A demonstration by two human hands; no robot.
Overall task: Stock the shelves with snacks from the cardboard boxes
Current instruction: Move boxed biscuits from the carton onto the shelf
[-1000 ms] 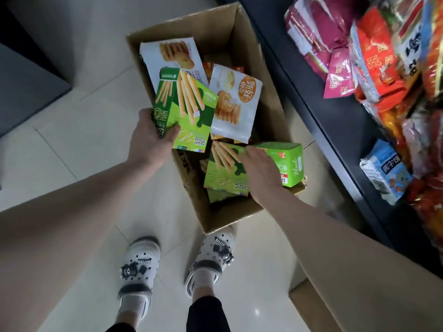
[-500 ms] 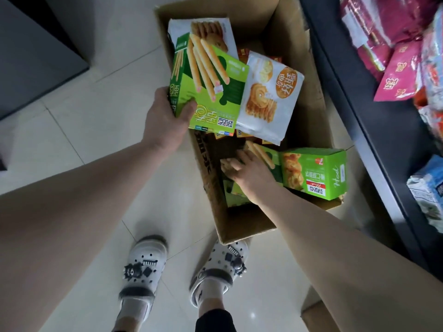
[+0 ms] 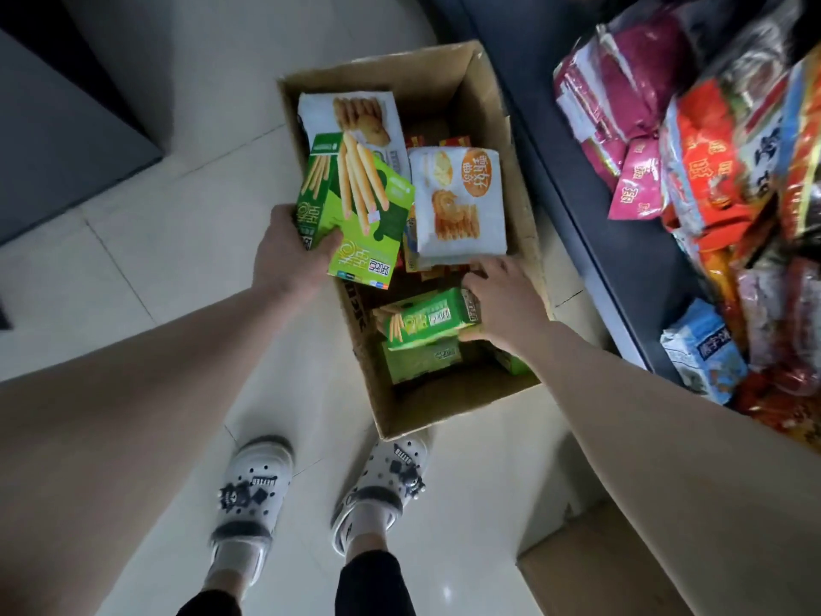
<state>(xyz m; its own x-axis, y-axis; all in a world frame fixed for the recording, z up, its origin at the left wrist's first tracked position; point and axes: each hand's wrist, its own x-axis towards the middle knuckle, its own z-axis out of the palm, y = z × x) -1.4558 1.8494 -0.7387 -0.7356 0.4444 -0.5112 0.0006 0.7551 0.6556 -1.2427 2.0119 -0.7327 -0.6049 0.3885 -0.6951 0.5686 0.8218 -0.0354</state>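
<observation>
We look down on a floor (image 3: pixel 155 269) of pale glossy tiles. A dark grey block (image 3: pixel 66 140) fills the upper left corner. Along the right runs a dark shelf (image 3: pixel 622 242), piled with pink packets (image 3: pixel 635 184), red-orange bags (image 3: pixel 706 162) and a blue packet (image 3: pixel 702 353) near its front edge. Two white clogs (image 3: pixel 253 491) stand on the tiles below us, the right one touching the near end of an open cardboard box (image 3: pixel 511 140). The box sits on the floor just beside the shelf base. A further piece of brown cardboard (image 3: pixel 591 571) shows at the lower right.

In the box we see two white biscuit bags (image 3: pixel 457 206) lying towards the far end, with red and yellow packs half hidden beneath them. Green cartons (image 3: pixel 422 362) lie flat at the near end.

Our left hand (image 3: pixel 288 255) holds a bright green breadstick carton (image 3: pixel 355 206) tilted above the box's left wall. The grip is closed on its lower corner, thumb across the printed face. The carton shows long golden sticks and pale lettering. Our right hand (image 3: pixel 502 304) is down inside the box, its grip wrapped round the end of a second green carton (image 3: pixel 426 322). That carton is tipped up on edge over the flat ones.
</observation>
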